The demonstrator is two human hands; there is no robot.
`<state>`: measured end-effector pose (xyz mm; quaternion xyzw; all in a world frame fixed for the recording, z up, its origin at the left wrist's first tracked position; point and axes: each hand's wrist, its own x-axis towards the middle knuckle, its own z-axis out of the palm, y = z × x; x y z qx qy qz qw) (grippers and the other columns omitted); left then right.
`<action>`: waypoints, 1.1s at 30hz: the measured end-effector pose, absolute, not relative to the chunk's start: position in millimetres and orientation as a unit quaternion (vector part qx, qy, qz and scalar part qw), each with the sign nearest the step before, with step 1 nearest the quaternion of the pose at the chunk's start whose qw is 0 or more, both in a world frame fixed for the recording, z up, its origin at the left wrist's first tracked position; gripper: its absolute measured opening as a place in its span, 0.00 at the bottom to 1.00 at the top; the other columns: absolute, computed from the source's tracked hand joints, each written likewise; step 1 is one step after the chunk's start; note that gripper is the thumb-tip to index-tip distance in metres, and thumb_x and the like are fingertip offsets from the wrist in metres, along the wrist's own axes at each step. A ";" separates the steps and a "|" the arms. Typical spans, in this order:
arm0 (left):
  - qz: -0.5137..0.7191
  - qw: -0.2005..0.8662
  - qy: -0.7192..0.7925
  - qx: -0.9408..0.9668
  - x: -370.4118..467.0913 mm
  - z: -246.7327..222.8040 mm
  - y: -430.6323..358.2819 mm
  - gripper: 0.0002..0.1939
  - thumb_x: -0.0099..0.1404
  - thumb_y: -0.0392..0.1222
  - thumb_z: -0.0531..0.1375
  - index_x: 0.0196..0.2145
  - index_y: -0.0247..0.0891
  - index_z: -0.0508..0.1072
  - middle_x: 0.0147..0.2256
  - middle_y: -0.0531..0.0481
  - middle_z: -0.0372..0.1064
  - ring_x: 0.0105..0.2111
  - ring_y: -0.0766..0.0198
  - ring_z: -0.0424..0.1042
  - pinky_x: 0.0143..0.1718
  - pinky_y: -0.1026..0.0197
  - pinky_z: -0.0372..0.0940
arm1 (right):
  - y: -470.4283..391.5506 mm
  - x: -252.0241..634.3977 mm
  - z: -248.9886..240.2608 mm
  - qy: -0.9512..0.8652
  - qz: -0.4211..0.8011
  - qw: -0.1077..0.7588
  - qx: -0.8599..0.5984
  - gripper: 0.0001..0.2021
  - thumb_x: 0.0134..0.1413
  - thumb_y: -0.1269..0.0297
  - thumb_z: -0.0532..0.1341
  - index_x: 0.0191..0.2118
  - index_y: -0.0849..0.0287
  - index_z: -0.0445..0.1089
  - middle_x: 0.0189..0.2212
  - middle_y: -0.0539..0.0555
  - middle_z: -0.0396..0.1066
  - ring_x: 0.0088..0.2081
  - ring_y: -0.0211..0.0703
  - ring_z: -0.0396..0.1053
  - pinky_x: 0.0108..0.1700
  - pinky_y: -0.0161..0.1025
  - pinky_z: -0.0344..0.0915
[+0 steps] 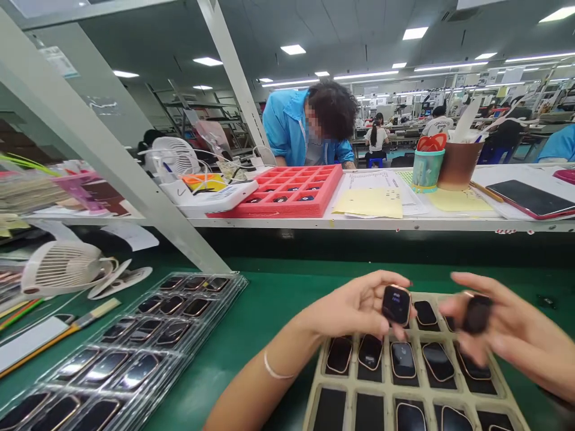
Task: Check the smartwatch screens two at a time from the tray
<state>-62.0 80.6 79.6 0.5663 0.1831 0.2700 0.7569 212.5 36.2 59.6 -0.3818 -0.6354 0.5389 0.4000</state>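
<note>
My left hand grips a smartwatch body with a black screen and gold rim; small light text shows on the screen. To the right, my right hand holds a second smartwatch body, blurred by motion. Both hands hover over the far part of a cream compartment tray. Several more watch bodies lie in its compartments, such as a watch body in the middle row. Two near-left compartments show only a dark bottom. Part of the back row is hidden behind my hands.
On the green bench at left lies a clear plastic tray of several watch bodies. A brush and a small white fan are beyond it. The raised shelf holds a red foam tray, papers, cups and a phone. A person in blue leans behind it.
</note>
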 end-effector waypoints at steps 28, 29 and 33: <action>0.372 0.632 0.363 0.574 -30.0 25.1 117.7 0.21 0.51 0.33 0.61 0.45 0.34 0.66 0.34 0.47 0.69 0.29 0.68 0.68 0.31 0.64 0.63 | 93.0 176.0 4.9 -0.630 0.540 0.390 -0.398 0.18 0.57 0.61 0.56 0.54 0.56 0.59 0.45 0.58 0.68 0.31 0.39 0.69 0.31 0.38 0.69; 0.376 0.636 0.361 0.570 -30.2 25.5 118.0 0.24 0.52 0.35 0.61 0.48 0.35 0.65 0.37 0.46 0.69 0.31 0.66 0.69 0.30 0.65 0.62 | 93.2 176.2 5.2 -0.626 0.540 0.396 -0.400 0.20 0.57 0.60 0.56 0.55 0.55 0.59 0.47 0.59 0.67 0.32 0.39 0.69 0.32 0.39 0.69; 0.375 0.648 0.349 0.564 -31.4 25.0 120.0 0.29 0.57 0.45 0.61 0.56 0.38 0.62 0.45 0.42 0.66 0.36 0.60 0.71 0.27 0.66 0.61 | 95.2 178.3 8.1 -0.583 0.570 0.415 -0.403 0.27 0.57 0.54 0.57 0.61 0.51 0.54 0.56 0.58 0.61 0.41 0.44 0.69 0.39 0.42 0.71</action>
